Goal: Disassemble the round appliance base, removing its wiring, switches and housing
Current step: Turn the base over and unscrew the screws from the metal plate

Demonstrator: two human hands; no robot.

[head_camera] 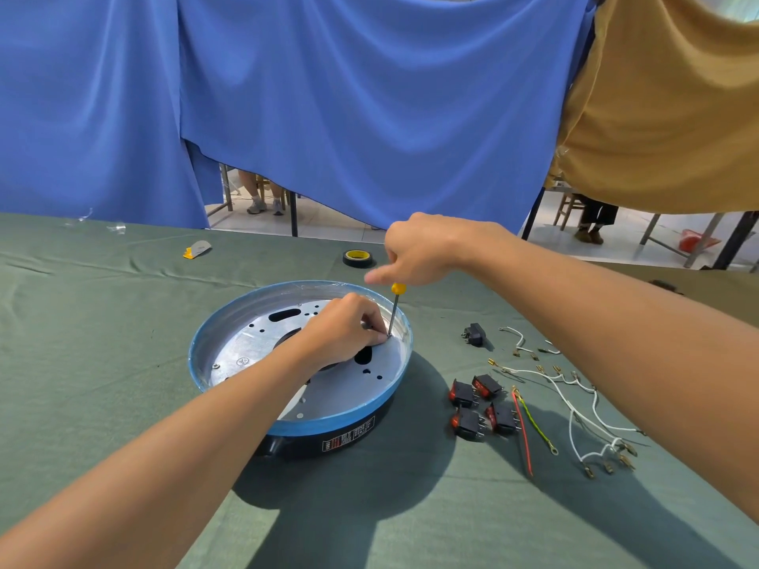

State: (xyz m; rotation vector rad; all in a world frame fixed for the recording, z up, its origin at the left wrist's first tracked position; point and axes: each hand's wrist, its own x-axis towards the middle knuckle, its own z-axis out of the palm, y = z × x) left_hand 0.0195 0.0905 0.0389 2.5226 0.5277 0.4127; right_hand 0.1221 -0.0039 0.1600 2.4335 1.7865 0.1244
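Observation:
The round appliance base (230,334), black with a blue rim and a silver metal plate (349,388) inside, sits mid-table. My right hand (423,250) grips a yellow-handled screwdriver (395,310) held upright, its tip down at the plate's right edge. My left hand (343,330) rests inside the base, its fingers pinched at the screwdriver's tip. Several red-and-black rocker switches (480,406) lie to the right of the base. White wires (575,408) and a red wire (522,433) with a green-yellow one lie beyond them.
A small black part (474,334) lies right of the base. A roll of tape (357,257) and a grey-yellow utility knife (197,249) sit at the far table edge. Blue and tan cloths hang behind. People's legs show under the cloths.

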